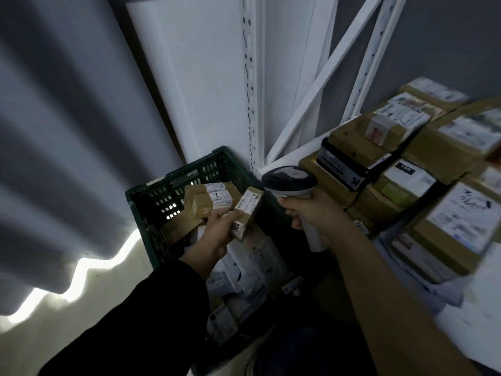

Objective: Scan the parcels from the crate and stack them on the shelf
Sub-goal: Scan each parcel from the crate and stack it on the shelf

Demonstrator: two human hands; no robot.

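A small parcel (248, 210) of brown cardboard is held tilted above the crate (151, 191), its white label facing up. The left hand (219, 232) has its grip clamped round the parcel's lower end. Just to the right, the right hand (314, 213) has its grip closed round the handle of a scanner (291, 183), whose dark head points away from the person, towards the wall.

The dark green crate sits on the floor below. It holds brown boxes (211, 202) at the far end and white bags (252, 267) nearer the person. One box label carries a handwritten mark, too small to read.

To the right is the shelf (252, 90), a white frame, with labelled parcels (406, 169) stacked close together on it. Their print is blurred. A grey curtain (54, 131) hangs on the left, and a dark sleeve (151, 316) covers the left arm.
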